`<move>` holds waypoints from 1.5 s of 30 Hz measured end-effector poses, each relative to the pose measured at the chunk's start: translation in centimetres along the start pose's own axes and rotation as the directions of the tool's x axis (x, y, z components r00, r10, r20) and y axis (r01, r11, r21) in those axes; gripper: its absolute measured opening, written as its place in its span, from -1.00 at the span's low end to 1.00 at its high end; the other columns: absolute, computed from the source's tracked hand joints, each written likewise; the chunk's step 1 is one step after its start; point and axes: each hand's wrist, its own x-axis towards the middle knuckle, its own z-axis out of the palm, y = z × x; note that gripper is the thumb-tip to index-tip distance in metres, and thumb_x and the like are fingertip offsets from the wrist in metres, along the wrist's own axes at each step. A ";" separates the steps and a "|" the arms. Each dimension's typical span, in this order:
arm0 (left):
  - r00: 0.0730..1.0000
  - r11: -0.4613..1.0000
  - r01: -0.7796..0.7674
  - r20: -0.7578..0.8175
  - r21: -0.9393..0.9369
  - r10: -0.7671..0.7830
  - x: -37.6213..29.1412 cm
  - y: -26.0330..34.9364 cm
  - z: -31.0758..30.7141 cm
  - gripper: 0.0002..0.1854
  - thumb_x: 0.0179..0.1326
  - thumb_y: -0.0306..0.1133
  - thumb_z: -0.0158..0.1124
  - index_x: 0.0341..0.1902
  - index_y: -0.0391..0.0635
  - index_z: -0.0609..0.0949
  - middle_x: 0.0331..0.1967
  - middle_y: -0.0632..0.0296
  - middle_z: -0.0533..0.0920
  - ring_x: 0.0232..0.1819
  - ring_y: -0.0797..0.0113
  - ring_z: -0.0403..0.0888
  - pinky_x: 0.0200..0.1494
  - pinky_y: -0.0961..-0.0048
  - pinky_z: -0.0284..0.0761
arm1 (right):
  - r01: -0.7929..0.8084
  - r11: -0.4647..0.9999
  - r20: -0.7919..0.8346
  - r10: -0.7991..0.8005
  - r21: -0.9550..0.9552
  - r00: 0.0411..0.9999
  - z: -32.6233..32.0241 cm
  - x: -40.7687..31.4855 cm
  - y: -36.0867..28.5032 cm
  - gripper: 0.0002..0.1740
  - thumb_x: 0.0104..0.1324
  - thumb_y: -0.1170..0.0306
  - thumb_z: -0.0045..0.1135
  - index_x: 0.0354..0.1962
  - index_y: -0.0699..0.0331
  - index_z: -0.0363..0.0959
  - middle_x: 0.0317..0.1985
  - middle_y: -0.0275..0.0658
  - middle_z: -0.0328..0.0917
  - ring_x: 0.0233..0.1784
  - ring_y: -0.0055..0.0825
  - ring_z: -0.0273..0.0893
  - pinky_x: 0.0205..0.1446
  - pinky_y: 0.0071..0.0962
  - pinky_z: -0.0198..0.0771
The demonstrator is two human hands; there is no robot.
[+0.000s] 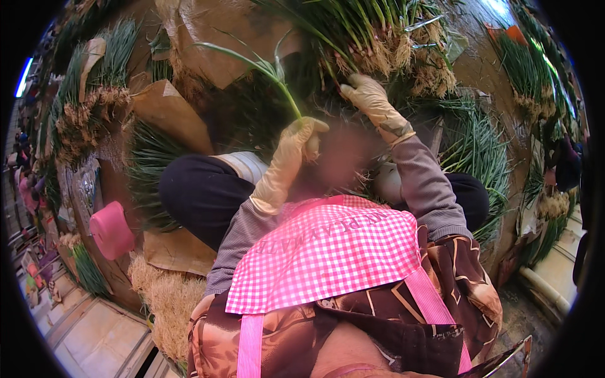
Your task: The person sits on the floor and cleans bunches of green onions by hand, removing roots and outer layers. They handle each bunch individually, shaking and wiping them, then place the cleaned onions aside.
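Note:
My left hand point(298, 141), in a pale rubber glove, is closed around the lower part of a spring onion point(289, 94); its green leaves fan upward and to the left. The stalk's base is hidden in the fist. My right hand point(375, 104), gloved the same way, reaches farther forward. Its thumb and fingers pinch a thin reddish spring onion stem point(333, 75) at the near edge of a large heap of spring onions point(378, 28). Pale stringy roots point(397, 54) hang from that heap. A pink blur covers the space between my hands.
Loose green leaves point(477, 141) lie beyond my right knee, with more point(151, 160) by my left knee. Brown paper sheets point(172, 108) lie at the left. A pink plastic stool point(112, 230) stands there too, near a rooted bundle point(168, 302). Other bundles point(529, 71) stand at the right.

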 end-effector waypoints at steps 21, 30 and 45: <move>0.976 0.562 -0.075 0.175 0.823 -0.126 -1.2 0.0 2.5 -0.64 0.28 -0.14 0.14 -0.06 -0.20 0.59 -0.22 -0.02 0.64 -0.13 0.06 0.61 -0.09 0.32 0.49 | -0.067 0.994 0.068 0.073 -0.083 0.995 5.9 4.2 0.5 -0.59 0.20 0.14 0.13 -0.19 0.33 0.51 -0.27 0.04 0.57 -0.22 0.01 0.53 -0.15 -0.15 0.42; 0.914 0.991 -0.033 -0.397 0.132 0.083 2.7 0.4 -0.8 -0.73 0.35 -0.15 0.13 -0.05 -0.04 0.60 -0.22 0.29 0.68 -0.22 0.44 0.60 -0.17 0.46 0.47 | 0.133 0.722 -0.013 -0.170 0.679 0.985 2.3 -5.3 -6.5 -0.73 0.35 0.25 0.06 -0.17 0.31 0.46 -0.38 -0.19 0.55 -0.34 -0.30 0.51 -0.22 -0.39 0.41; 0.813 0.935 0.001 -0.545 0.354 0.206 -0.4 0.6 -1.5 -0.71 0.36 -0.16 0.11 -0.16 -0.15 0.58 -0.44 0.20 0.63 -0.50 0.34 0.60 -0.48 0.40 0.48 | -0.308 0.437 0.287 0.115 0.845 0.951 3.6 -6.8 -7.1 -0.65 0.31 0.13 0.14 -0.29 0.29 0.52 -0.41 -0.37 0.51 -0.34 -0.62 0.42 -0.26 -0.60 0.31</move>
